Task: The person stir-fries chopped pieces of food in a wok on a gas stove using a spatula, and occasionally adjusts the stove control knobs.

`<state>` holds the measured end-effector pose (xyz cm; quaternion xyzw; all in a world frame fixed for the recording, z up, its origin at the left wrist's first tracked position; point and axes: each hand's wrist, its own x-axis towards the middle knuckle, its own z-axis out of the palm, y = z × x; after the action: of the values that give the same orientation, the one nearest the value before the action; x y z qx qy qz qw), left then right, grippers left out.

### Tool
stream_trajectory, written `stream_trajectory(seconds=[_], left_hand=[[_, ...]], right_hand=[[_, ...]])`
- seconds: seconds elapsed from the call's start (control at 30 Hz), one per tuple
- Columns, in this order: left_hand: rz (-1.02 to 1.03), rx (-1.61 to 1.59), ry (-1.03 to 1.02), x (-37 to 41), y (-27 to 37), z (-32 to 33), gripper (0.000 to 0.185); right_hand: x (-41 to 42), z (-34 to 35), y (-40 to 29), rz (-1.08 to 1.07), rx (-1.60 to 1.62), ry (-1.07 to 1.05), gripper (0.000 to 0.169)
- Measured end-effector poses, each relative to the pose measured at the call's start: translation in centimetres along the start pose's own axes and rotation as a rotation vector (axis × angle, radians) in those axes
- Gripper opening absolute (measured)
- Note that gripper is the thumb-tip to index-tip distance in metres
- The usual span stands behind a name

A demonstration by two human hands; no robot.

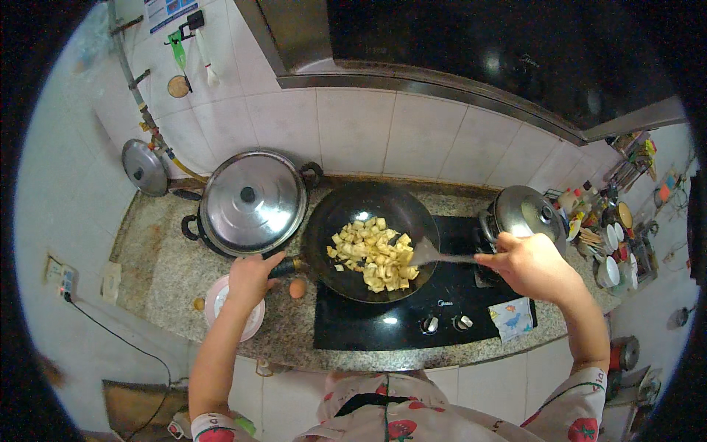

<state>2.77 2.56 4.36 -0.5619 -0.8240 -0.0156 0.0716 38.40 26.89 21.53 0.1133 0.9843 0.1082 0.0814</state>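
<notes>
A dark wok (pixel 353 205) sits on the left part of a black glass gas hob (pixel 381 331). Diced pale-yellow food pieces (pixel 367 251) are heaped in its middle and right side. My left hand (pixel 248 282) is closed around the wok's handle (pixel 284 266) on the left. In my right hand (pixel 525 265) is the handle of a metal spatula (pixel 425 254), whose blade touches the food's right edge. Below the wok handle, an egg (pixel 297 288) rests on the granite counter. A pink-rimmed plate (pixel 255 326) lies partly hidden under my left forearm.
A large lidded pot (pixel 251 204) stands left of the wok, a smaller lidded pot (pixel 525 212) to the right. A patterned cloth (pixel 511 320) lies on the hob's front right corner. Bowls (pixel 608 272) and bottles crowd the far right. A range hood (pixel 442 77) overhangs the back.
</notes>
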Motion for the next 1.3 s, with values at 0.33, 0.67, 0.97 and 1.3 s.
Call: stream_trajectory(seconds=[0.33, 0.67, 0.97, 1.3], left_hand=[[-0.072, -0.068, 0.037, -0.9, 2.5, 0.9, 0.060], [-0.084, -0.086, 0.133, -2.6, 2.9, 0.6, 0.055], [-0.060, -0.123, 0.153, -2.1, 3.3, 0.1, 0.051], [-0.072, -0.192, 0.233, -2.7, 3.7, 0.3, 0.051]], right_hand=[[3.5, 5.4, -3.3, 0.079, 0.006, -0.060, 0.042], [1.9, 0.8, -4.9, -0.115, 0.029, -0.116, 0.040], [8.5, 7.3, -5.1, 0.034, 0.046, -0.062, 0.047], [10.8, 7.1, 4.9, 0.292, 0.046, -0.066, 0.019]])
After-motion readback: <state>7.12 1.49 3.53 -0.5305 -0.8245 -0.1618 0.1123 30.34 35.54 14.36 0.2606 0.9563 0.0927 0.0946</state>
